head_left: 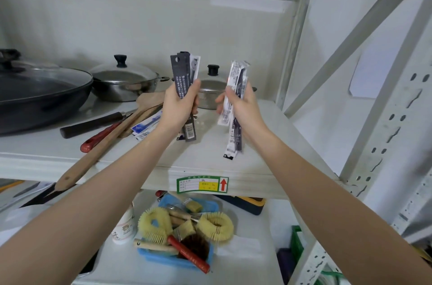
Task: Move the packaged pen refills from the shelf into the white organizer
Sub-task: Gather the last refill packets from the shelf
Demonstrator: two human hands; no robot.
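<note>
A person's left hand [178, 103] grips a bundle of dark refill packets [183, 74], held upright above the shelf [210, 158], while the right hand [243, 107] clasps a bundle of white refill packets [235, 107] just beside it. More packets in blue and white [146, 127] lie on the shelf among wooden utensils [112, 144], near lidded pans [124, 81].
</note>
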